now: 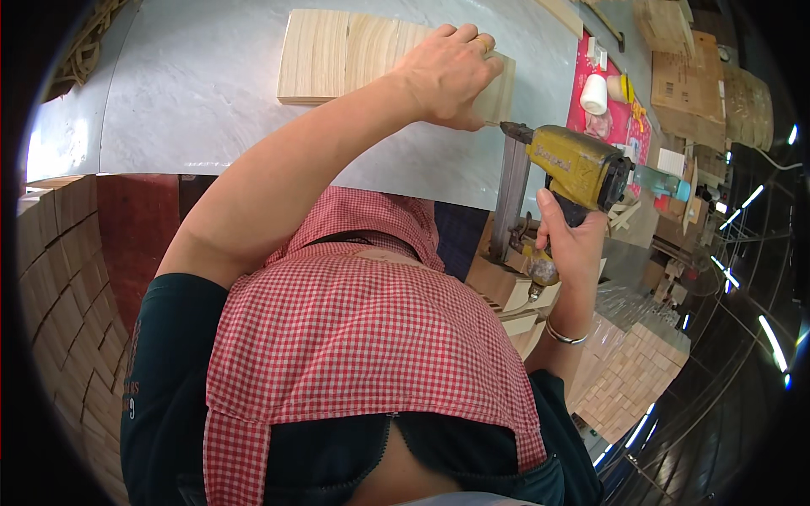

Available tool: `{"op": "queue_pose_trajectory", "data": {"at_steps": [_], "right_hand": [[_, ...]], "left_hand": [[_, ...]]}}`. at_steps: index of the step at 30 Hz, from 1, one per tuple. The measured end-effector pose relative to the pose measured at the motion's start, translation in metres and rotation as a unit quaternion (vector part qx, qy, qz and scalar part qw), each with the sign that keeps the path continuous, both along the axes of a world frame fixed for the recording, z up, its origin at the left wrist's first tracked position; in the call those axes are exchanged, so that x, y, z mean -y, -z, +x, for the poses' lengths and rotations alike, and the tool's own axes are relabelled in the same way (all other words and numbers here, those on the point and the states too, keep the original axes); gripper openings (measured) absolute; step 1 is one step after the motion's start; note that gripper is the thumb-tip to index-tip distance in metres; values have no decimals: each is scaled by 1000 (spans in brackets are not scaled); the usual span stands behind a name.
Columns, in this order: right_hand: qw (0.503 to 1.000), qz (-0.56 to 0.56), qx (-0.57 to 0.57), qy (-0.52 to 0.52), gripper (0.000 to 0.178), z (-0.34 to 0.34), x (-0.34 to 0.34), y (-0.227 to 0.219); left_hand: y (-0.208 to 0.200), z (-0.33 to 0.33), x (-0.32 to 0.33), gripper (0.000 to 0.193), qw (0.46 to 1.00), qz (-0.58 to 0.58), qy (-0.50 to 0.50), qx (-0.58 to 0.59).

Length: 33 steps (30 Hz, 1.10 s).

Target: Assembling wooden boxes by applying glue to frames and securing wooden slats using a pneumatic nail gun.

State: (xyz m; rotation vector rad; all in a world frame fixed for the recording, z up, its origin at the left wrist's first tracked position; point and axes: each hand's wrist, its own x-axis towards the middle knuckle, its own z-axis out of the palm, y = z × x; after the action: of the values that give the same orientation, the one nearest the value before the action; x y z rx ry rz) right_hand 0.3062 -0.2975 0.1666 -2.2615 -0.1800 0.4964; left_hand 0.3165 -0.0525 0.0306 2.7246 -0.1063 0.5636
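On the grey tabletop lies a pale, striped wooden piece (337,55), flat and box-like, with a thin side edge showing. My left hand (447,76) grips its right end, fingers curled over the top and thumb toward the near side; part of the wood is hidden under the hand. A yellow and black air nail gun (574,164) is in my right hand (574,240), which wraps its handle. The gun's dark nose points left at the near right corner of the wood, close to my left thumb. Whether it touches the wood, I cannot tell.
A pink mat (582,84) at the table's right carries a white bottle (594,94) and a yellow-rimmed tape roll (620,88). Below it, a metal bar (511,181) stands by the table edge. Stacked wooden pieces (72,287) rise at left; cardboard boxes (688,93) stand far right.
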Motion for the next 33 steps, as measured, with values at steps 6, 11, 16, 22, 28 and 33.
{"op": "queue_pose_trajectory", "data": {"at_steps": [6,11,16,22,28,33], "right_hand": [[1000,-22,0,-7,20,4,-5,-5],[999,-40,-20,-6,20,9,-3,-7],[996,-83,-25,-30,20,15,-4,-14],[997,-64,11,-41,20,7,-7,-26],[995,-43,23,-91,20,-2,-22,-21],[990,-58,3,-131,19,-5,-41,-23]], "left_hand": [[2,-1,-1,55,1000,-1,-1,8],[-2,-2,-1,57,1000,-4,6,-11],[0,-10,-6,58,1000,11,-4,23],[-21,-72,-73,53,994,90,-37,41],[-44,-114,-121,49,989,49,-12,-138],[-48,-103,-86,54,963,-1,-88,-253]]}}
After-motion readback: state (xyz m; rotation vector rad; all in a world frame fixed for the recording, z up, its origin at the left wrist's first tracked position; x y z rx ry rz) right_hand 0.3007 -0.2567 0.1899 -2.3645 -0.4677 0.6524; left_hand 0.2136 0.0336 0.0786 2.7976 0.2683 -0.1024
